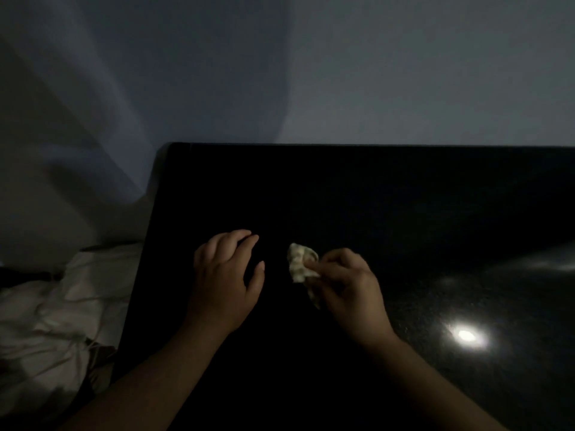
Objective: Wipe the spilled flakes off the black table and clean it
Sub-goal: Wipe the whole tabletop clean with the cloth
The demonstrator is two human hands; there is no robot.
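Observation:
The black table (373,197) fills the middle and right of the dim view. My right hand (351,287) pinches a small crumpled pale tissue (300,264) just above the tabletop near its centre. To the left of it, my left hand (227,269) rests on the table with fingers loosely curved and holds nothing. A gap of bare black surface lies between the two hands. No flakes can be made out in the darkness.
A bright lamp reflection (466,335) glares on the table's right part. Rumpled white fabric (53,318) lies beside the table's left edge. A grey wall (404,73) stands right behind the table's far edge.

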